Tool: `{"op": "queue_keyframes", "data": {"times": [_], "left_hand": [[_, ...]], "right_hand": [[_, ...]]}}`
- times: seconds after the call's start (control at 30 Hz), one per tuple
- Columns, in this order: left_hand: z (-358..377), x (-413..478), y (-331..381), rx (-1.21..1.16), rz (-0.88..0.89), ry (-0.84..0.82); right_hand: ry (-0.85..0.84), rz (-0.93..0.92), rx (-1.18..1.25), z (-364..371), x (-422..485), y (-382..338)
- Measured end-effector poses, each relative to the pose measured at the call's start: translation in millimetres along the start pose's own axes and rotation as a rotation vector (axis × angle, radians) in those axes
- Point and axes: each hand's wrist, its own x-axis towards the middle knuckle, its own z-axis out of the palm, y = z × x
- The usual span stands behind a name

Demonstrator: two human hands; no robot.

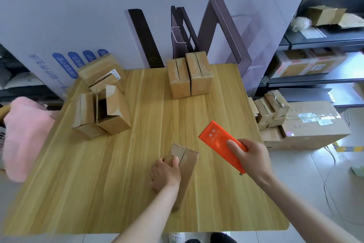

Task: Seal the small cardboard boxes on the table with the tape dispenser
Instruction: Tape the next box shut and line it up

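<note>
The left hand (165,173) is curled over the near left side of a small cardboard box (188,161), thumb on its top face. The box sits near the front middle of the table (118,193), seemingly resting on it, though blur hides its underside. Its long axis runs away from the person, seam uppermost. The right hand (250,156) grips the orange tape dispenser (214,138), thumb pressed on its flat face. It is right of the box, not touching it, slanting far-left to near-right.

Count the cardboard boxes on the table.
7: one box under the left hand, a back pair side by side, four in the left cluster; they overlap, so more may be hidden.
</note>
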Motion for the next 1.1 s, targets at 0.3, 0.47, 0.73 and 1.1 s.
{"op": "queue_keyframes", "data": {"times": [0.3, 0.47, 0.73, 1.1], "left_hand": [[-100.7, -28.6, 73.0, -0.736, 0.374, -0.424], [-144.3, -42.3, 89.0, -0.703, 0.492, -0.565], [-158.4, -50.9, 94.0, -0.636, 0.6, -0.49], [-159.4, -51.6, 100.5, -0.56, 0.657, -0.532]], "right_hand": [[-0.019, -0.135, 0.182, -6.3, -23.4, -44.2], [-0.006, -0.177, 0.195, -8.8, -24.2, -58.9], [0.034, -0.212, 0.16, -12.3, -22.0, -64.5], [0.053, -0.185, 0.162, -16.4, -21.8, -65.4]]}}
